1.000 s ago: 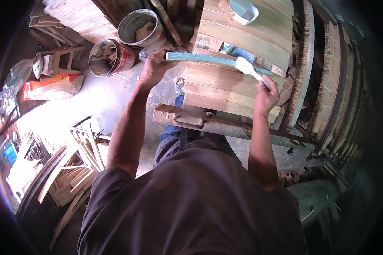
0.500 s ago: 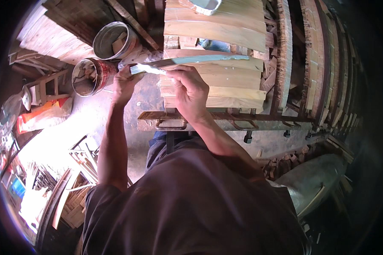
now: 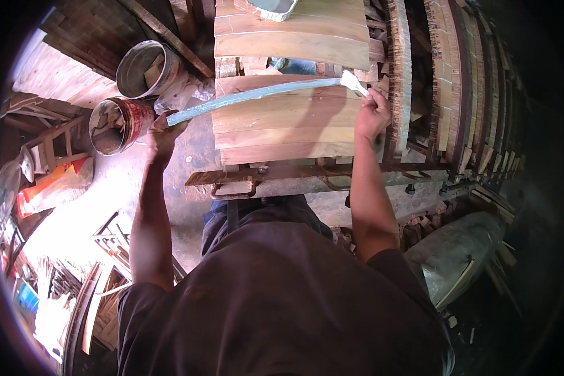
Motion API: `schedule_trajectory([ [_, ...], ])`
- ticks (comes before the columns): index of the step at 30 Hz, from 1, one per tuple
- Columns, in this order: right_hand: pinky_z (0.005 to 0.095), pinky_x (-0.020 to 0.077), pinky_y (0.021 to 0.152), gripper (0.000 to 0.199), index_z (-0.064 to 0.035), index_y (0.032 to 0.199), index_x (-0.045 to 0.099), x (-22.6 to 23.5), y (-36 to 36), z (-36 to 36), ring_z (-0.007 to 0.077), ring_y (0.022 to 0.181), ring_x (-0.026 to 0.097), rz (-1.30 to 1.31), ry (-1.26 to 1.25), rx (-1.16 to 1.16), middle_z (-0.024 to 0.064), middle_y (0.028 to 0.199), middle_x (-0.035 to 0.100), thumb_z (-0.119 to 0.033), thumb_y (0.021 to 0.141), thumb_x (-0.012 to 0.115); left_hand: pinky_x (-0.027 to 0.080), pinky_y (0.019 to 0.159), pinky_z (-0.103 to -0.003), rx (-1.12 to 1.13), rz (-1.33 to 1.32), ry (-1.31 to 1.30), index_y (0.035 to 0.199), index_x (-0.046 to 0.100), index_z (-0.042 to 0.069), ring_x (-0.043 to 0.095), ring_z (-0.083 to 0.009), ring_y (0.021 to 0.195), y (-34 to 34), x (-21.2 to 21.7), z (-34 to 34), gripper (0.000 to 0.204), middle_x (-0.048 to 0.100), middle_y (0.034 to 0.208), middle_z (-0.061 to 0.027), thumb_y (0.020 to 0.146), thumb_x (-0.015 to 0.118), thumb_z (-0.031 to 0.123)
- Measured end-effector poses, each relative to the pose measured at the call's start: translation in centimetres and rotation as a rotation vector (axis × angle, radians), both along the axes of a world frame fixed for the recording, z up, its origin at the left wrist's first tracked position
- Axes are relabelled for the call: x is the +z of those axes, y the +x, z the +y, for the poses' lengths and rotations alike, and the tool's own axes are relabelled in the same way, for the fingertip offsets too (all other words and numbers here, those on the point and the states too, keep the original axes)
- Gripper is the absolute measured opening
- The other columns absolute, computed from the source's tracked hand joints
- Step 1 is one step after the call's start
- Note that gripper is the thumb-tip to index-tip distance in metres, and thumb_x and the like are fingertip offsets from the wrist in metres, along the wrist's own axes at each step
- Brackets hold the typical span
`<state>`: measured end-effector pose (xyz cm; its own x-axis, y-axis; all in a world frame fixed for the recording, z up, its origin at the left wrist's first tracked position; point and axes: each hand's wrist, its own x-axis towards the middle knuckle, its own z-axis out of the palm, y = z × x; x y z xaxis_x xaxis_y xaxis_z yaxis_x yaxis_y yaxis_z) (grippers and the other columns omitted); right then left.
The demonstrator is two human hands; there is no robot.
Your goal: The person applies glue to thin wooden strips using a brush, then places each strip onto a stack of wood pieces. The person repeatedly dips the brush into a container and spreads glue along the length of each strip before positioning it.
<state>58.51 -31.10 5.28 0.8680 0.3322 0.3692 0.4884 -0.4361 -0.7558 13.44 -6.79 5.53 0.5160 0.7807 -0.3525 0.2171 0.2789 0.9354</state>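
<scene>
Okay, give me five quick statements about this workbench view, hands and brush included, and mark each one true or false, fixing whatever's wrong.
1. The left hand holds one end of a pale curved strip. True.
2. The right hand grips a brush. True.
3. The brush is at the strip's left-hand end. False: it is at the right-hand end.
4. A pale container sits on the boards. True.
5. Nothing stands to the left of the boards. False: two buckets stand there.
</scene>
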Motion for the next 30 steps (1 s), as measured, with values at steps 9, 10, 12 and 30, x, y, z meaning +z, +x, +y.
schedule_trajectory([
  [9, 0.0318, 0.057, 0.071, 0.032, -0.008, 0.094, 0.071, 8.3, -15.1, 5.9, 0.0216, 0.084, 0.069, 0.081, 0.067, 0.477, 0.0083, 0.09, 0.07, 0.016, 0.078, 0.057, 0.05, 0.088, -0.027, 0.031, 0.108, -0.007, 0.116, 0.062, 0.001, 0.064, -0.0117, 0.095, -0.9, -0.6, 0.1, 0.03, 0.07, 0.103, -0.0034, 0.086, 0.069, -0.003],
  [10, 0.0313, 0.0572, 0.07, 0.031, -0.0079, 0.093, 0.071, 8.6, -15.1, 6.0, 0.0211, 0.083, 0.069, 0.114, 0.088, 0.488, 0.0084, 0.09, 0.071, 0.015, 0.078, 0.058, 0.05, 0.088, -0.027, 0.027, 0.097, -0.018, 0.116, 0.062, 0.001, 0.063, -0.0117, 0.095, -0.9, -0.5, 0.1, 0.031, 0.07, 0.103, -0.0037, 0.086, 0.069, -0.003],
  [12, 0.0293, 0.0567, 0.068, 0.025, -0.0102, 0.096, 0.074, 5.4, -11.7, 4.6, 0.0172, 0.081, 0.068, 0.175, 0.005, 0.383, 0.0071, 0.093, 0.071, 0.009, 0.084, 0.064, 0.05, 0.088, -0.027, 0.025, 0.086, -0.032, 0.117, 0.062, 0.001, 0.063, -0.0117, 0.095, -1.0, -0.4, 0.0, 0.032, 0.07, 0.104, -0.004, 0.087, 0.069, -0.003],
  [30, 0.0301, 0.0582, 0.071, 0.028, -0.009, 0.095, 0.073, 8.9, -16.1, 5.2, 0.0213, 0.087, 0.07, 0.051, -0.006, 0.551, 0.0096, 0.093, 0.071, 0.012, 0.08, 0.063, 0.048, 0.088, -0.026, -0.001, 0.126, -0.039, 0.114, 0.064, 0.001, 0.061, -0.0101, 0.094, -1.3, -0.1, -0.6, 0.028, 0.069, 0.102, -0.0016, 0.087, 0.069, 0.001],
])
